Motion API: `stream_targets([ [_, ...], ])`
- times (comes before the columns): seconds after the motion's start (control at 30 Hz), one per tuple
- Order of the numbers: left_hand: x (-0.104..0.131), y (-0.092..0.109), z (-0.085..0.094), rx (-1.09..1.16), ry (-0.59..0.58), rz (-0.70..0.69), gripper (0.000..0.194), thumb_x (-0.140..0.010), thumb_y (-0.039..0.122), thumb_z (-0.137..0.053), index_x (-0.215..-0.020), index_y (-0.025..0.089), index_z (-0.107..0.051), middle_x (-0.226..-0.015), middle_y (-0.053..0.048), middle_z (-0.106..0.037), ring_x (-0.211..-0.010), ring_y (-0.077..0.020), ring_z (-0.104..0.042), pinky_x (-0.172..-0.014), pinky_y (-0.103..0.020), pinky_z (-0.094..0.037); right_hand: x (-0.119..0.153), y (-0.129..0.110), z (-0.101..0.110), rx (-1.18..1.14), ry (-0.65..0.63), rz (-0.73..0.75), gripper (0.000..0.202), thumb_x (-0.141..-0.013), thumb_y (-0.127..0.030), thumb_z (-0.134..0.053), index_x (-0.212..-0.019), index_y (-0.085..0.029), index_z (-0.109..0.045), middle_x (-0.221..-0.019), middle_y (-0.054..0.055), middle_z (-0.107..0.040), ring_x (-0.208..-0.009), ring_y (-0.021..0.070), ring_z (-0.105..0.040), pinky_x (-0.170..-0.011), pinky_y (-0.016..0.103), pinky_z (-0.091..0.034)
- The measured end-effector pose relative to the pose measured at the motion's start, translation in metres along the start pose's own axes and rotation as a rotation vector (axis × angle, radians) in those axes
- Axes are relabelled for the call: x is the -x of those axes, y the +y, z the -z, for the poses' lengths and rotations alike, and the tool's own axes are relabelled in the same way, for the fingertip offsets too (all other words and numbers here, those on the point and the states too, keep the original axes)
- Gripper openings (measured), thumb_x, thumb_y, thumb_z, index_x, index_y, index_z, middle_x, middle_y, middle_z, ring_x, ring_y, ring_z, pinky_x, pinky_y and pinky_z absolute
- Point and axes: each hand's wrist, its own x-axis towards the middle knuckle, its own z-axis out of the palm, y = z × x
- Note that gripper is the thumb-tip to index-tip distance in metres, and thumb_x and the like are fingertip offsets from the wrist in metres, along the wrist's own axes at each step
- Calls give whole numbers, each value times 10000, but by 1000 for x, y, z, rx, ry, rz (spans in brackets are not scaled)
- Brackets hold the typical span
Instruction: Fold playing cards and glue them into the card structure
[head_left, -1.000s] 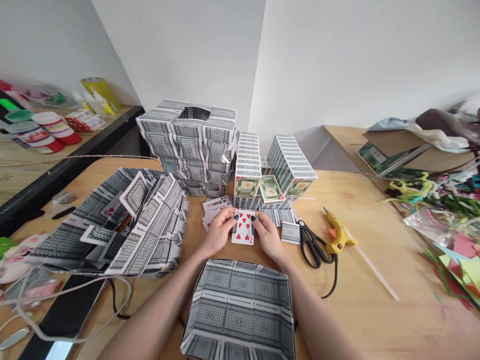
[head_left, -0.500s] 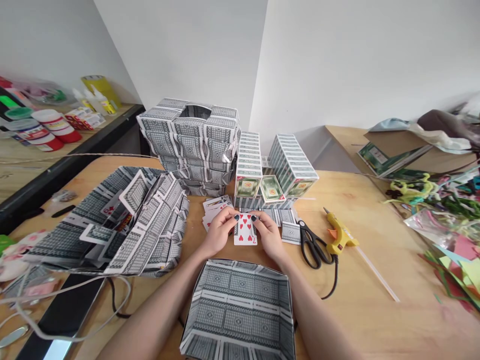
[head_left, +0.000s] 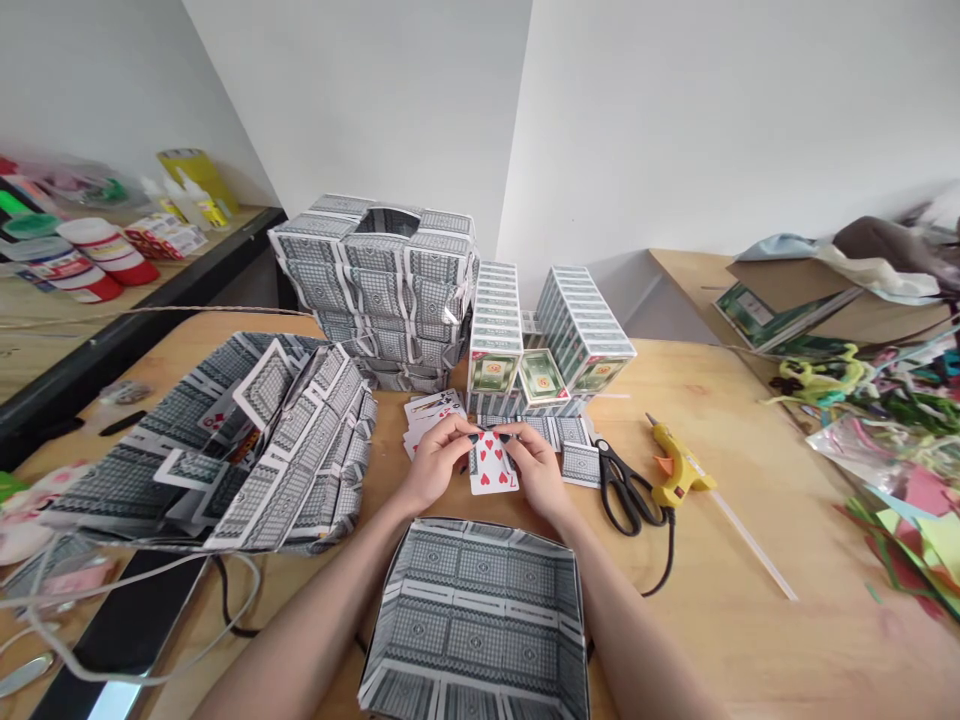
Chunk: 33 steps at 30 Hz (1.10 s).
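Observation:
A playing card, the seven of hearts [head_left: 493, 470], is pinched at its far edge between my two hands, face up. My left hand [head_left: 439, 462] grips its left corner and my right hand [head_left: 536, 465] its right corner; both sets of fingers are closed. Just behind them lie more cards, some face up [head_left: 427, 410] and some patterned backs [head_left: 580, 463]. Between my forearms stands an open box made of joined playing cards [head_left: 480, 620].
At left is a larger card-built container [head_left: 300, 470] with loose cards inside. Behind stand a card-covered box [head_left: 375, 290] and stacked card packs [head_left: 581, 320]. Black scissors [head_left: 626, 490] and a yellow glue gun [head_left: 679, 465] with its cord lie at right. A phone [head_left: 112, 630] sits front left.
The seven of hearts has shifted slightly and tilted a little, with my fingertips curling over its far edge. Everything else stays in place.

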Motion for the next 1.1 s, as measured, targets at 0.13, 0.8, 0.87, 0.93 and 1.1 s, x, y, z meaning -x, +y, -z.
stream_targets([
  [0.13, 0, 1, 1, -16, 5, -18, 58, -729, 202, -503, -720, 171, -550, -590, 42, -489, -532, -87, -423, -504, -201, -324, 1, 2, -1, -18, 11, -4, 124, -722, -283, -546, -790, -207, -617, -715, -20, -586, -561, 106, -477, -524, 222, -373],
  [0.8, 5, 3, 1, -317, 10, -193, 171, -717, 138, -444, -754, 162, -609, -722, -3, -621, -629, -106, -530, -578, -201, -423, -1, 0, 2, -295, -271, -344, 300, -669, -431, -657, -695, -159, -534, -552, -11, -564, -467, 109, -526, -448, 235, -452],
  [0.87, 5, 4, 1, -328, -10, -194, 167, -720, 139, -439, -742, 160, -603, -712, 0, -614, -621, -102, -523, -575, -197, -418, -2, 0, 4, -298, -281, -346, 310, -644, -416, -688, -666, -159, -517, -539, -27, -545, -459, 91, -512, -451, 218, -446],
  [0.93, 5, 4, 0, -339, -31, -198, 163, -724, 141, -434, -729, 159, -596, -705, 3, -606, -626, -101, -518, -585, -198, -415, -2, 0, 5, -289, -265, -328, 315, -630, -401, -704, -633, -158, -505, -529, -44, -521, -445, 71, -481, -450, 204, -427],
  [1.1, 4, 6, 1, -307, -18, -184, 174, -731, 151, -435, -769, 164, -605, -772, -10, -618, -709, -125, -539, -653, -228, -426, -3, 2, 5, -207, -194, -206, 316, -654, -410, -681, -605, -160, -495, -499, -61, -471, -419, 55, -394, -422, 189, -327],
])
